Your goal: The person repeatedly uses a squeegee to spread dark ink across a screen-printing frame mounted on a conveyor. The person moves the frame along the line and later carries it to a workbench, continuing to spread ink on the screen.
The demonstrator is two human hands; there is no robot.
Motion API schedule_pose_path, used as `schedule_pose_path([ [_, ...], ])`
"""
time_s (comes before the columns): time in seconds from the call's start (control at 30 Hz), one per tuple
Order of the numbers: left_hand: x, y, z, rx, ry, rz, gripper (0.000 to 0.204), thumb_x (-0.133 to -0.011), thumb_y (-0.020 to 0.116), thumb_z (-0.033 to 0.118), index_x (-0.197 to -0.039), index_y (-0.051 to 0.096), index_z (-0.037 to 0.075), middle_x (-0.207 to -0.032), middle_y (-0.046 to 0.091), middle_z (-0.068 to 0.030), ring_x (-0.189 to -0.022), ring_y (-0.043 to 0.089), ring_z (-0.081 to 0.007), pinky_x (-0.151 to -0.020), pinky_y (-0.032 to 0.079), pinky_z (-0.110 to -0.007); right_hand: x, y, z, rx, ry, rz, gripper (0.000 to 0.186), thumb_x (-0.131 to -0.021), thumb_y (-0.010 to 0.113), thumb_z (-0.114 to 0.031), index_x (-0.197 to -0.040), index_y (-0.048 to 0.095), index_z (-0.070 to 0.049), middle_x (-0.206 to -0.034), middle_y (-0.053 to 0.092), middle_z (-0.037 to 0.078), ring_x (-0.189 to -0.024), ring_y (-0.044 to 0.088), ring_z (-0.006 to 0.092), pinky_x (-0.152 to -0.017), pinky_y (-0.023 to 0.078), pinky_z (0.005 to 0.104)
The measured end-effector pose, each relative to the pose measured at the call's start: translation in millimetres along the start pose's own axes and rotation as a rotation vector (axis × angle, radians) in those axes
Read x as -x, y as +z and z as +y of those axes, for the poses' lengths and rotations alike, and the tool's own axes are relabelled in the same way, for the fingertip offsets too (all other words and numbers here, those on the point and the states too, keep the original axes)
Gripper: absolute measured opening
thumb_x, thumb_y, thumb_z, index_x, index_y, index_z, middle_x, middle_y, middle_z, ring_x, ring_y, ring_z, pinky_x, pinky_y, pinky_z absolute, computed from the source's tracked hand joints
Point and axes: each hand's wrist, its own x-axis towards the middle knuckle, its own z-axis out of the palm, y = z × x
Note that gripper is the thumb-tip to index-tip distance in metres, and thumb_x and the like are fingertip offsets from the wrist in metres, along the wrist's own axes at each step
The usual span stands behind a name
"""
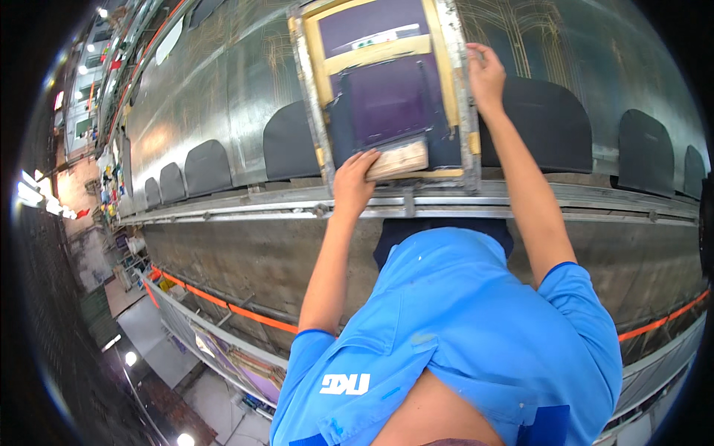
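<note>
Well, from where I stood, a printing-type frame (pixel 461 89) lay across a long metal desk (pixel 216 97), its near end close to the metal rail (pixel 454 201) along the front. Purple mesh (pixel 388 100) filled the middle of the frame, with yellow tape (pixel 381 53) crossing it and lining its inner sides. On the near part of the mesh sat a pale wooden block (pixel 403 159), slightly tilted, its right end reaching toward the middle. The left hand (pixel 354 181) was closed around the block's left end, fingers laid over the top. The right hand (pixel 486 78) was beside the frame's right side, fingers loosely bent toward the edge; I couldn't tell whether it gripped or merely touched it.

Dark grey rounded pieces (pixel 547 123) lay in a row along the desk, to both sides of the frame, and the ones nearest to it ran right up to its sides. Gold-coloured streaks (pixel 520 26) marked the metal farther back. The person wore a blue shirt (pixel 483 312), and behind them stretched a railing with an orange strip (pixel 249 314).
</note>
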Motion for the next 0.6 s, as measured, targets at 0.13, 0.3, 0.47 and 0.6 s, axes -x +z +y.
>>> schedule_pose_path([
  [0.13, 13, -35, -92, -0.022, -0.035, -0.03, 0.061, -0.071, 0.061, -0.013, -0.126, 0.068, 0.012, -0.131, 0.068, -0.0076, -0.125, 0.06, -0.0325, -0.106, 0.048, -0.042, 51, 85, -16, -0.084, 0.105, -0.082, 0.02, -0.097, 0.065, -0.023, -0.114, 0.069, -0.012, -0.087, 0.072, 0.013, -0.077, 0.069, 0.0204, -0.072, 0.052, 0.0363],
  [0.3, 21, -40, -127, -0.066, -0.148, -0.096, 0.057, -0.075, 0.055, -0.013, -0.126, 0.067, 0.008, -0.129, 0.068, -0.012, -0.125, 0.06, -0.0327, -0.106, 0.047, -0.041, 88, 123, -18, -0.08, 0.185, -0.125, 0.026, -0.096, 0.063, -0.019, -0.121, 0.061, -0.014, -0.061, 0.062, 0.012, -0.054, 0.062, 0.0257, -0.056, 0.048, 0.0416],
  [0.47, 16, -32, -118, -0.1, -0.222, -0.087, 0.057, -0.071, 0.058, -0.015, -0.123, 0.068, 0.005, -0.124, 0.07, -0.015, -0.116, 0.065, -0.0354, -0.099, 0.05, -0.04, 91, 119, -12, -0.16, 0.18, -0.129, 0.03, -0.089, 0.066, -0.017, -0.118, 0.058, -0.014, -0.063, 0.064, 0.017, -0.063, 0.066, 0.0392, -0.061, 0.049, 0.0505],
  [0.6, -3, -10, -108, -0.154, -0.148, -0.058, 0.052, -0.069, 0.062, -0.014, -0.117, 0.07, 0.005, -0.114, 0.07, -0.0114, -0.106, 0.067, -0.0351, -0.092, 0.051, -0.042, 79, 112, -6, -0.134, 0.193, -0.092, 0.042, -0.089, 0.064, -0.014, -0.129, 0.051, -0.015, -0.07, 0.066, 0.015, -0.071, 0.067, 0.041, -0.069, 0.051, 0.0519],
])
